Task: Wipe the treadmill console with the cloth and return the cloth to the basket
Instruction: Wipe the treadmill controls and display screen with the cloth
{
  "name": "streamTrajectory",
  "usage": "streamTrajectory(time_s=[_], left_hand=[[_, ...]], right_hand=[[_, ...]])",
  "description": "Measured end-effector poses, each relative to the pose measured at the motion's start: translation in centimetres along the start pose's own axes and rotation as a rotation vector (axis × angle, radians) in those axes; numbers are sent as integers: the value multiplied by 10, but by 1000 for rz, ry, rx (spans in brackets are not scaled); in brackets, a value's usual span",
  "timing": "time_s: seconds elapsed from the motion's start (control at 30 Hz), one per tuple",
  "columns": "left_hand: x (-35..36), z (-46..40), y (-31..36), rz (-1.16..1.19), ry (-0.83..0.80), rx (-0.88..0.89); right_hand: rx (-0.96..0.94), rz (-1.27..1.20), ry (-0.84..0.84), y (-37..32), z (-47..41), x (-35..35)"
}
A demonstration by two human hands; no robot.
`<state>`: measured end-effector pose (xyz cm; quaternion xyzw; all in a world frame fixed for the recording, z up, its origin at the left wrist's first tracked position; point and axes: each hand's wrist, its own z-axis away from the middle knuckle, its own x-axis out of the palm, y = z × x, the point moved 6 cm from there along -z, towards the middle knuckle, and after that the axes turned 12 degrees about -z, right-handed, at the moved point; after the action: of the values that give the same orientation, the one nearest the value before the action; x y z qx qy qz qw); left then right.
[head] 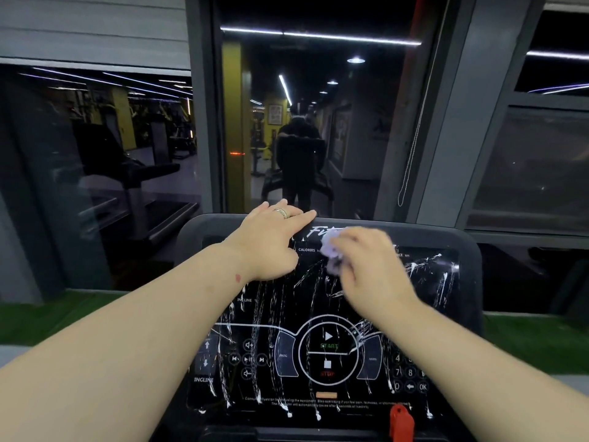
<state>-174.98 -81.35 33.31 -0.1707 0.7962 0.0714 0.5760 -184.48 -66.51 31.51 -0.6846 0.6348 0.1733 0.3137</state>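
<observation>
The black treadmill console (328,317) fills the lower middle of the head view, its panel covered in white scratch-like streaks. My right hand (366,269) grips a small pale lilac cloth (330,253) bunched under its fingers against the upper middle of the panel; the hand is motion-blurred. My left hand (271,240) rests flat on the console's upper left edge, fingers straight, a ring on one finger. No basket is in view.
A red safety key (401,422) sticks up at the console's bottom right. Dark windows behind the console reflect the gym and a person in a dark coat (299,154). Green turf (47,317) lies on both sides below the glass.
</observation>
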Motion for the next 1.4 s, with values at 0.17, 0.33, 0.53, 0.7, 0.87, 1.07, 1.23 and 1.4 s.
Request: streamTrajectory(time_s=[0.17, 0.33, 0.53, 0.7, 0.87, 1.07, 1.23, 1.4], left_hand=[[-1, 0, 1, -5, 5, -2], [-2, 1, 2, -15, 10, -11], [-3, 3, 5, -8, 10, -20], [-4, 3, 4, 1, 12, -23], [-3, 3, 4, -8, 13, -18], [-3, 3, 5, -21, -17, -20], [-2, 3, 4, -18, -10, -23], [-1, 3, 4, -33, 16, -25]], right_hand=[[-232, 81, -366, -10, 23, 32], [39, 94, -59, 10, 2, 7], [-115, 95, -265, 6, 4, 15], [-51, 86, -173, 0, 3, 19], [-208, 72, -277, -6, 6, 17], [-85, 114, -245, -19, 17, 33], [-138, 44, -207, -12, 13, 13], [63, 88, 39, -7, 3, -1]])
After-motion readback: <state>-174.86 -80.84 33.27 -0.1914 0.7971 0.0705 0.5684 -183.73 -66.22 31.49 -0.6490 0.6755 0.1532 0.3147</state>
